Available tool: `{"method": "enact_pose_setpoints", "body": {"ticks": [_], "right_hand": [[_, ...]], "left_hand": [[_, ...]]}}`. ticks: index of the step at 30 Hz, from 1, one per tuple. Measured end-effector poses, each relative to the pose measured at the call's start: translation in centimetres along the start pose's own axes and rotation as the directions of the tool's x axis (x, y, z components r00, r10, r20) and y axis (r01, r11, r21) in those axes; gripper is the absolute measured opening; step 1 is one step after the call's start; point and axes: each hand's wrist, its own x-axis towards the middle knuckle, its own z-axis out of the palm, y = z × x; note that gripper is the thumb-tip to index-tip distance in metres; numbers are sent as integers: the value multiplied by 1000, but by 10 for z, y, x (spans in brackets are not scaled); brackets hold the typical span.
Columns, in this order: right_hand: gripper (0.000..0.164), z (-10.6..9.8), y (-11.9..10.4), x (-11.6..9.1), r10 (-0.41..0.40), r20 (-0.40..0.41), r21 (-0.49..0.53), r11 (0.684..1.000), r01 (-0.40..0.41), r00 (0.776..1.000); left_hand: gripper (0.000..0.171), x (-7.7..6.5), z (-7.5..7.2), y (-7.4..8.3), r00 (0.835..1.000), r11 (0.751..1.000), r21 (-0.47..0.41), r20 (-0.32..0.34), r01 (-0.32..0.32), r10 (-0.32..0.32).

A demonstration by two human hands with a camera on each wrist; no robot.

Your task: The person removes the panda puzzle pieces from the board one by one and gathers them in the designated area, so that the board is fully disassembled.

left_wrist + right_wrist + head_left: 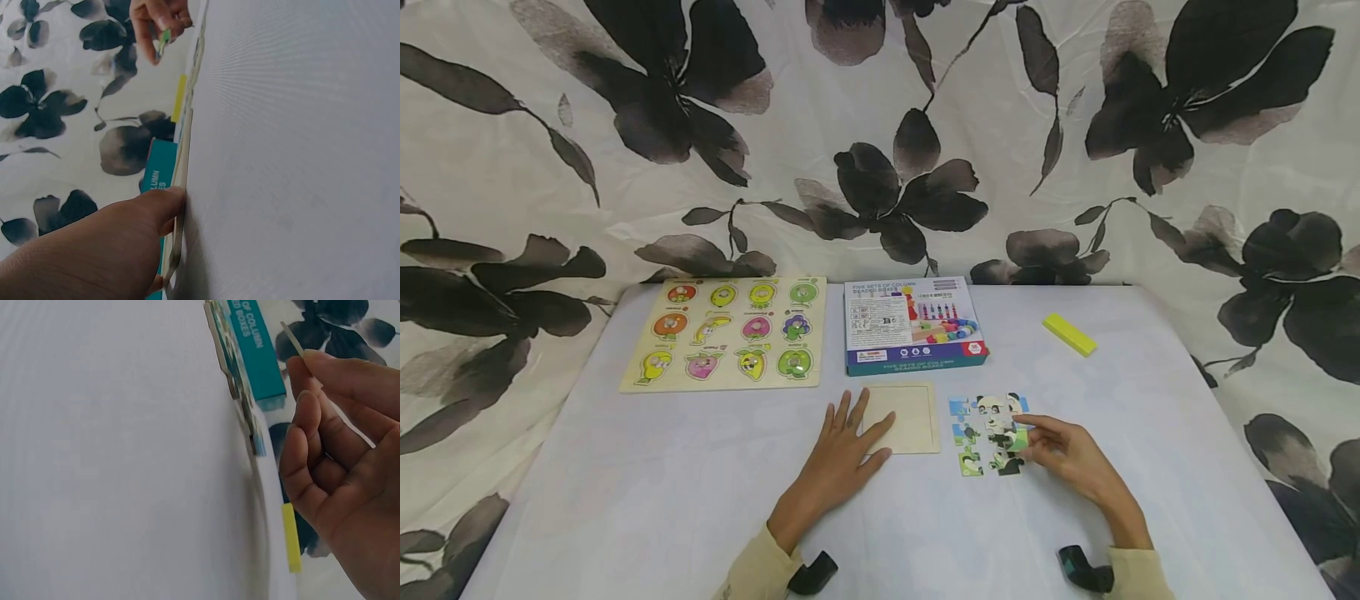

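Observation:
My left hand (831, 458) lies spread across the left part of a shallow wooden puzzle tray (917, 421), its thumb at the tray's near edge in the left wrist view. To the tray's right, several panda puzzle pieces (970, 464) lie loosely grouped on the table with gaps between them. Just over the right side of that group, my right hand (1071, 458) pinches one puzzle piece (292, 339) between thumb and index finger. The right wrist view shows this piece edge-on, raised off the table; its green printed side (164, 39) shows in the left wrist view.
Behind the tray stands a flat boxed bead set (917, 329). A fruit-picture board (741, 333) lies at the back left. A yellow block (1070, 335) is at the back right. White cloth (662, 500) covers the table, with a floral curtain (1022, 142) hanging behind.

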Motion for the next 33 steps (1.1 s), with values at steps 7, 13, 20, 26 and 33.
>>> {"method": "enact_pose_setpoints", "body": {"ticks": [7, 13, 20, 26, 33], "right_hand": [[43, -7, 6, -10, 81, -15, -20, 997, -81, 997], [46, -13, 8, -16, 136, -17, -28, 990, -136, 991], [45, -15, 12, -22, 155, -5, -17, 988, -155, 988], [43, -14, 14, -23, 190, -10, -14, 982, -190, 982], [42, -13, 12, -24, 202, -10, -42, 979, -202, 979]], "left_hand": [[51, 0, 0, 0, 1000, 1000, 3, -6, -6, 6], [50, 0, 0, 0, 1000, 1000, -2, 2, -2, 2], [51, 0, 0, 0, 1000, 1000, -2, 9, 5, -5], [51, 0, 0, 0, 1000, 1000, 0, 18, 8, -8], [50, 0, -2, 1, 1000, 1000, -13, 10, 5, -5]]}}
